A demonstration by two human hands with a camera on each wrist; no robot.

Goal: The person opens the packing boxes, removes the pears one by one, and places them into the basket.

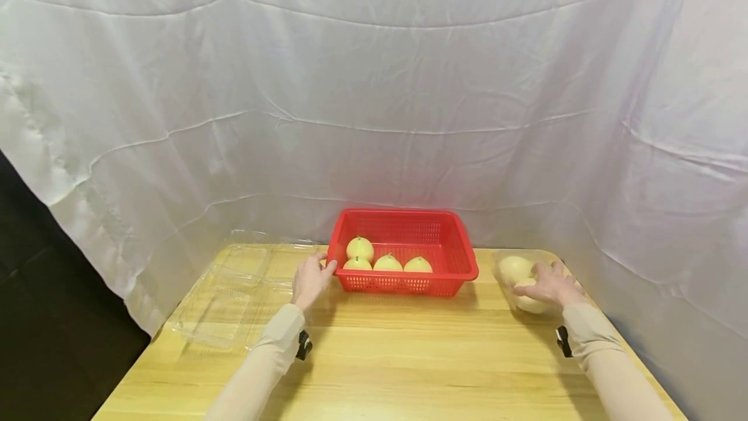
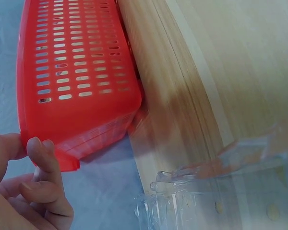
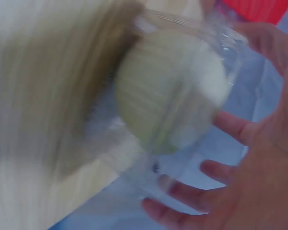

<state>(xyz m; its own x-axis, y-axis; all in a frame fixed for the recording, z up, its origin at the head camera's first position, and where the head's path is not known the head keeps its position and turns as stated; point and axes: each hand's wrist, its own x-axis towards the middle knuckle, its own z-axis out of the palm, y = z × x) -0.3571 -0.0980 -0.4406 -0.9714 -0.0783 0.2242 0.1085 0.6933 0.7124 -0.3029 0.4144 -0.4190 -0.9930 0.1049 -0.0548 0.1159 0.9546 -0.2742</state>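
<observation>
My left hand (image 1: pixel 311 281) pinches the rim of the red plastic basket (image 1: pixel 403 284) at its near left corner; the left wrist view shows thumb and index finger at the rim. Several round, pale yellow fruits (image 1: pixel 388 263) with short stems lie inside, toward the front and left. On the right, my right hand (image 1: pixel 552 284) reaches over a clear plastic container (image 1: pixel 534 255) that holds pale yellow fruits (image 1: pixel 516 269). Seen from the right wrist, its fingers are spread loosely about the container's side, beside one blurred fruit (image 3: pixel 170 91). The hand partly hides the other fruit.
Clear plastic containers (image 1: pixel 224 314) with raised lids stand at the table's left side, close to my left forearm. A pale cloth curtain (image 1: pixel 397 102) hangs behind and along both sides of the wooden table (image 1: pixel 421 356).
</observation>
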